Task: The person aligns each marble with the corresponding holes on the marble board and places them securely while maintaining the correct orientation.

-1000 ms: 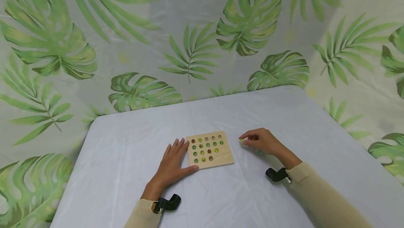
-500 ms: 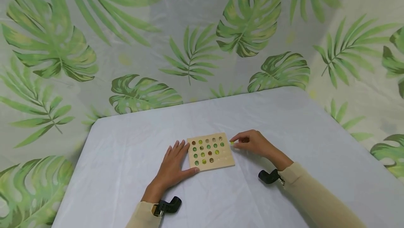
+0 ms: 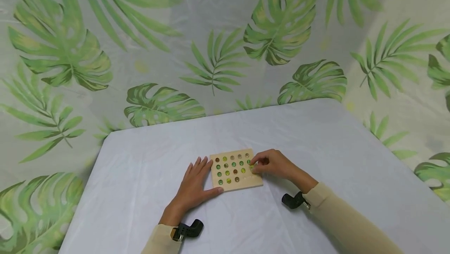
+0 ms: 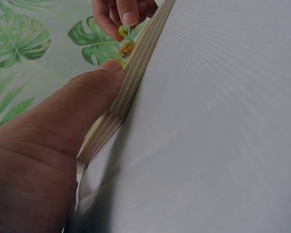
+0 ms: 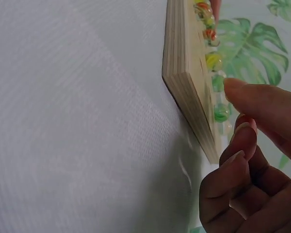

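A pale wooden board (image 3: 250,182) lies on the white table, with rows of coloured glass marbles in its round hollows. My left hand (image 3: 192,185) lies along the board's left side, fingers straight and spread, the thumb at the front left corner. My right hand (image 3: 275,164) is over the board's right edge and pinches a yellow-green marble (image 3: 251,166) between thumb and fingertips, at the second row from the front. In the right wrist view the thumb (image 5: 240,93) is beside a green marble (image 5: 221,112); the fingers hide part of the board there.
White cloth covers the table (image 3: 147,156). A curtain (image 3: 225,62) printed with green leaves hangs behind it and along the sides. Both wrists carry a small black camera (image 3: 190,228). Toward the board's front right, shallow hollows show no marbles.
My right hand has moved left with the yellow-green marble, from the cloth beside the board to over its right edge. My left hand has stayed at the board.
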A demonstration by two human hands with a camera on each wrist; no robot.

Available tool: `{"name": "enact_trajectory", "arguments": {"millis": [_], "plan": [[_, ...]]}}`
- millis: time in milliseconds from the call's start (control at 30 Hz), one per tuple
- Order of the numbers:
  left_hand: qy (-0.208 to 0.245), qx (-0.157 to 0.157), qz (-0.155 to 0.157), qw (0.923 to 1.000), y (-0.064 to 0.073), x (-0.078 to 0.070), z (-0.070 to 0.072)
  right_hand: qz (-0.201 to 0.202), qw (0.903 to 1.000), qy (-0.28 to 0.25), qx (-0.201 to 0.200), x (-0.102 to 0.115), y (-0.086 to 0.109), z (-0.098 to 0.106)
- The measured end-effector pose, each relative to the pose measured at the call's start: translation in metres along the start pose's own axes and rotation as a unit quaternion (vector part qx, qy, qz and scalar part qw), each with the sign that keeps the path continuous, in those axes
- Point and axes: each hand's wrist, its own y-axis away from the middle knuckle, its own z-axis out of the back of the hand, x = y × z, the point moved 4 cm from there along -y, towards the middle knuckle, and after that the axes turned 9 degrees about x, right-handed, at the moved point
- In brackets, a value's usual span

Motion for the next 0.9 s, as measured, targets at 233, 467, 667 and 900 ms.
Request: {"name": "enact_trajectory", "arguments": {"millis": [233,467,667,900], "plan": [[-0.003,0.002,0.007,1.0000,-0.0006,-0.0007,0.0008,-0.012,0.9998,-0.009,0.014,-0.0005,-0.0056,-0.0035],[-0.006,0.003,0.006,1.0000,-0.0001,-0.0013,0.0000,-0.025,0.9995,-0.002,0.019,-0.0007,-0.0072,-0.0063],[-0.005,0.004,0.002,1.0000,0.0001,-0.0013,0.0000,-0.027,0.9994,0.003,0.023,-0.0009,-0.0083,-0.0071],[-0.003,0.000,0.002,1.0000,0.0005,-0.0007,0.0002,-0.033,0.9991,-0.001,0.027,-0.0015,-0.0092,-0.0086]]}}
